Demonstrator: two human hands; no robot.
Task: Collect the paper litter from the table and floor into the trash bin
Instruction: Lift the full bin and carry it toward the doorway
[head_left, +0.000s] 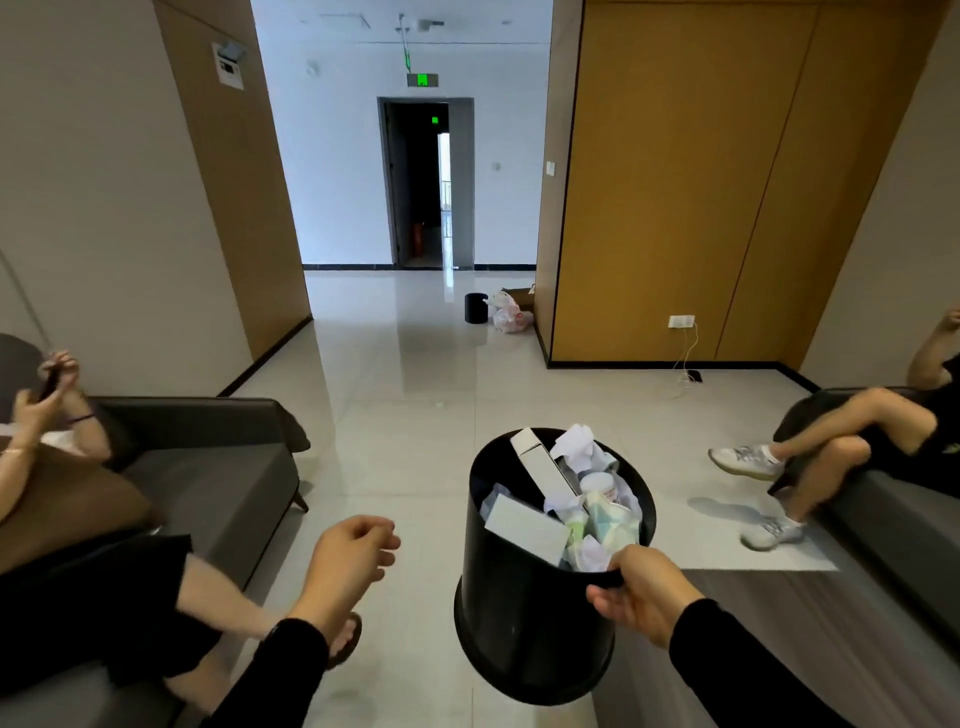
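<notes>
A black round trash bin (524, 613) hangs in the air in front of me, tilted, with my right hand (636, 592) gripping its near rim. It is full of crumpled white paper (574, 447), a white box, a grey card and a plastic jar. My left hand (348, 558) floats to the left of the bin, fingers loosely curled, holding nothing.
A person sits on a dark sofa (218, 467) at the left, legs reaching toward me. Another person sits on a sofa at the right, white shoes (748, 460) over the floor. A grey table (779, 613) lies below my right arm. Far down the hallway stand a second black bin (476, 308) and plastic bags (511, 312).
</notes>
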